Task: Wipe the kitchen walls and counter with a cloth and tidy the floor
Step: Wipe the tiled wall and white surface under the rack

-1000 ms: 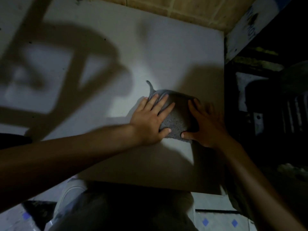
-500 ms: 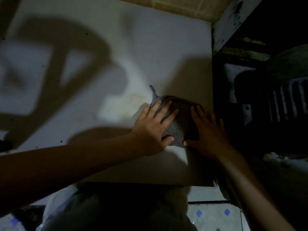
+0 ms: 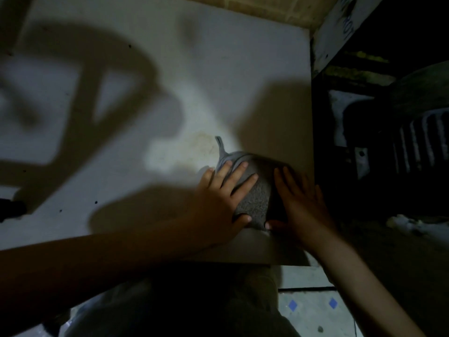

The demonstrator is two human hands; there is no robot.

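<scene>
Seen from the head camera, both hands press a grey cloth (image 3: 252, 190) flat on the white counter (image 3: 170, 81), near its right edge and toward the near side. Left hand (image 3: 218, 200): fingers extended and spread over the left half of the cloth, thumb at its near rim; the grip is flat, pinching nothing. Right hand (image 3: 301, 203): fingers likewise straight, laid on the right half, thumb pointing left toward the other thumb; it too clasps nothing and only bears down. A twisted tail of cloth (image 3: 220, 144) sticks out at the far left corner of the wad.

A faint yellowish stain (image 3: 201, 142) lies just left of and beyond the cloth, apart from it, in the one bright patch of light. Small dark specks (image 3: 96, 202) dot the counter further left. Heavy shadows cover much of the surface, so other marks may be hidden.

Step in hand, as judged: wiping the counter. To do it well, the palms should carry even pressure so the wad slides as one piece rather than rolling under the fingers; strokes toward the far left would take in the stain, overlapping each pass. Care is needed at the right edge, where the cloth could slip off into the dark gap (image 3: 323, 166). Tiled floor (image 3: 313, 310) shows below the near edge, not yet tidied.
</scene>
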